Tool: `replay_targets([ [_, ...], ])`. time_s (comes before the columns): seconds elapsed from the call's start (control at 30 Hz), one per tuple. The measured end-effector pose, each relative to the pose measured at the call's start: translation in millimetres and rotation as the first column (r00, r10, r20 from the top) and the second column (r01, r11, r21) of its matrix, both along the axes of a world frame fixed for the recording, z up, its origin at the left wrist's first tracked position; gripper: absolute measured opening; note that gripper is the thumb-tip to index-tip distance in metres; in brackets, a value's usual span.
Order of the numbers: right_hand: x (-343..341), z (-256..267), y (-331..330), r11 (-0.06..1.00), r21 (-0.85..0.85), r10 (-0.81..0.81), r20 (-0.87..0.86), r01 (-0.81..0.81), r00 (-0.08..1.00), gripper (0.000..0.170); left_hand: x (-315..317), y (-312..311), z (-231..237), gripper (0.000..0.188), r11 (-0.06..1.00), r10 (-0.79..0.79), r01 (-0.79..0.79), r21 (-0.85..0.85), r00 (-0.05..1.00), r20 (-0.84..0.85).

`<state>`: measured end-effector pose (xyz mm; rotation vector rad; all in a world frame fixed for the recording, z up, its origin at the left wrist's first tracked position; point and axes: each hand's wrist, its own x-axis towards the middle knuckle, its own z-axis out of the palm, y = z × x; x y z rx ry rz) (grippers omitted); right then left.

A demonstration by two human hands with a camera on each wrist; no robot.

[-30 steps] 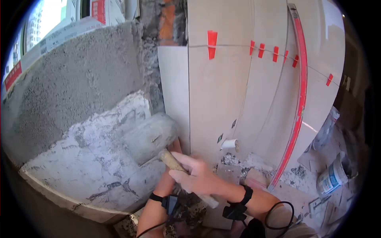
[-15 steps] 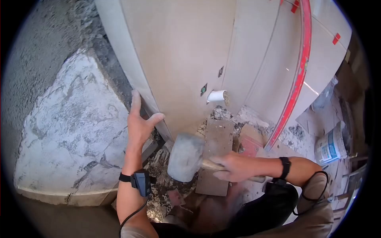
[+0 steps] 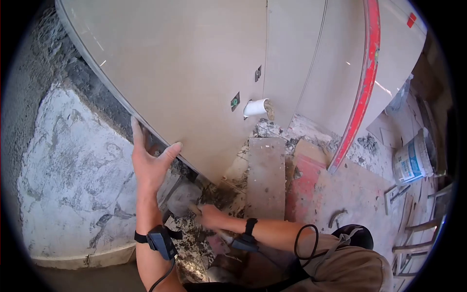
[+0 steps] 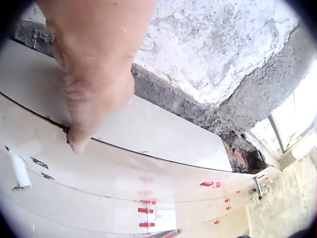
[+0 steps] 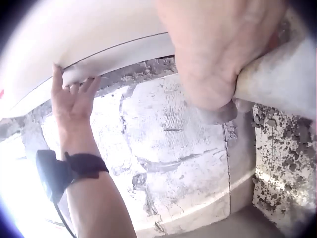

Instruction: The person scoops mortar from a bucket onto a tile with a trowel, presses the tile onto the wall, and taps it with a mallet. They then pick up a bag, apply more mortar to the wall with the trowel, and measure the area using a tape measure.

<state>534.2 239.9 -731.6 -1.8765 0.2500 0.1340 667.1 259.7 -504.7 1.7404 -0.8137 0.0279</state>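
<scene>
Daylight-bright, washed-out window (image 4: 293, 116) in the left wrist view, glints on glossy tiles (image 3: 180, 63), motion-blurred mallet (image 3: 183, 198), dark corners, bowed lines

Head camera is looking forward and down over the left hand (image 3: 150, 165) and right hand (image 3: 212, 216). Wrist cameras (image 3: 162, 242) are facing their hands at close range. Head and right-wrist views are sharing the left hand and whitish wall patch (image 3: 73, 180).

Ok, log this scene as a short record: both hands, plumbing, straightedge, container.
Left hand: touches the narrow tile at the corner
Right hand: grips a mallet, head low near that tile; contact unclear
Plumbing: white pipe stub protruding from the large tile
Straightedge: red, slanting
Container: blue-and-white bucket, far right in head view
</scene>
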Motion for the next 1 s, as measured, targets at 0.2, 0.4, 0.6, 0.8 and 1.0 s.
replay_targets([
  [0.2, 19.2, -9.7, 4.5, 0.966, 0.101, -0.235, -0.059, 0.240, 0.970, 0.029, -1.5, 0.2, 2.8, 0.105, 1.000, -0.014, 0.014, 0.007, 1.000, -0.015],
  [0.4, 22.7, -16.0, -7.3, 0.984, 0.020, -0.176, 0.005, 0.176, 0.984, 0.030, -4.3, -1.3, 5.6, 0.106, 0.999, -0.031, 0.031, -0.017, 0.999, -0.020],
  [0.6, 20.9, -6.5, -9.2, 0.974, 0.110, -0.190, -0.066, 0.196, 0.980, 0.031, 1.2, 1.7, 0.3, 0.107, 0.999, 0.032, -0.033, 0.030, 0.999, 0.034],
  [0.8, 12.6, -11.0, -3.9, 0.995, 0.060, -0.084, -0.014, 0.084, 0.996, 0.031, -2.2, 2.9, 5.2, 0.108, 0.998, 0.046, -0.047, 0.029, 0.998, 0.038],
  [1.0, -3.2, -2.8, -3.0, 0.998, -0.041, 0.057, 0.023, -0.056, 0.998, 0.032, 4.1, 7.2, -0.8, 0.108, 0.994, 0.095, -0.101, 0.040, 0.988, 0.118],
])
